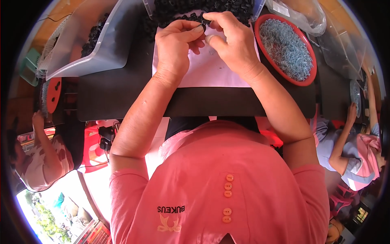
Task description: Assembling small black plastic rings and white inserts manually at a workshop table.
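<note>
Over a white sheet (pixel 211 75) at the far side of the dark table, my left hand (pixel 174 46) pinches a small black plastic part (pixel 203 26) between thumb and fingertips. My right hand (pixel 235 44) is curled against it from the right, its forefinger close to the black part. Whatever lies between the right fingers is too small to make out. Just beyond both hands is a heap of similar black parts (pixel 203 6), spilling from a clear plastic bin. Right of my right hand stands a red oval basin (pixel 313 67) filled with tiny shiny metal pieces (pixel 284 49).
At left stands a translucent bin (pixel 109 55) holding more black parts. A clear plastic bag (pixel 310 18) lies beyond the basin. Co-workers sit at left (pixel 44 158) and right (pixel 349 150). The table's near edge (pixel 203 116) runs beneath my forearms.
</note>
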`<state>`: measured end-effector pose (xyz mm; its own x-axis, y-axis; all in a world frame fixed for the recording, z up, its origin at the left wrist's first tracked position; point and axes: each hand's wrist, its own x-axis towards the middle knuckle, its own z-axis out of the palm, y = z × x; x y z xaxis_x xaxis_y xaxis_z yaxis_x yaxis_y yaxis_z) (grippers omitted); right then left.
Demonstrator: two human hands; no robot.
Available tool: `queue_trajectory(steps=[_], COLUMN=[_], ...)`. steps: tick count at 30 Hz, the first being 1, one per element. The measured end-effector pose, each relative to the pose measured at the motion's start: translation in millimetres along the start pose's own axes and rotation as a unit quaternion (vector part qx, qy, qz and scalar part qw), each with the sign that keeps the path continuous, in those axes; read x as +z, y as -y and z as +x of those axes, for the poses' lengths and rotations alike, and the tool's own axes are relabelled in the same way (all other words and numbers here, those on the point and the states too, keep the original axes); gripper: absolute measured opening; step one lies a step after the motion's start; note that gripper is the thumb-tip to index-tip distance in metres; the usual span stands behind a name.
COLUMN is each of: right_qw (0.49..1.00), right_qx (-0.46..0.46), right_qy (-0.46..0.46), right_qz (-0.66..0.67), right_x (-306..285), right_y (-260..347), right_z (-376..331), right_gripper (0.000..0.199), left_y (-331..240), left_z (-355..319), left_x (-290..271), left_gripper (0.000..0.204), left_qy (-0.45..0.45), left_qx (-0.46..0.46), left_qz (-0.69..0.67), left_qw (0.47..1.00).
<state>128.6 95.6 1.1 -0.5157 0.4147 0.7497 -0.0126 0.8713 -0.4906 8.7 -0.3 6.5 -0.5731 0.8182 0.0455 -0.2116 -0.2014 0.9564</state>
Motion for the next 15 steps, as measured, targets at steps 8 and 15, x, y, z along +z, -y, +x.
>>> queue_trajectory(steps=[8,15], right_qw=[0.977,0.977], right_qx=[-0.12,-0.131], right_qy=[-0.019,0.005], right_qz=[-0.172,-0.166], right_x=[-0.9,-3.9], right_y=[-4.4,-12.2], right_z=[4.0,5.8], right_gripper=[0.032,0.027], left_y=[2.0,0.6], left_z=[3.8,4.1], left_x=[-1.2,0.7], left_gripper=[0.014,0.012], left_qy=[0.011,0.039], left_qx=[0.004,-0.034], left_qz=[-0.02,-0.03], left_qw=[1.0,0.998])
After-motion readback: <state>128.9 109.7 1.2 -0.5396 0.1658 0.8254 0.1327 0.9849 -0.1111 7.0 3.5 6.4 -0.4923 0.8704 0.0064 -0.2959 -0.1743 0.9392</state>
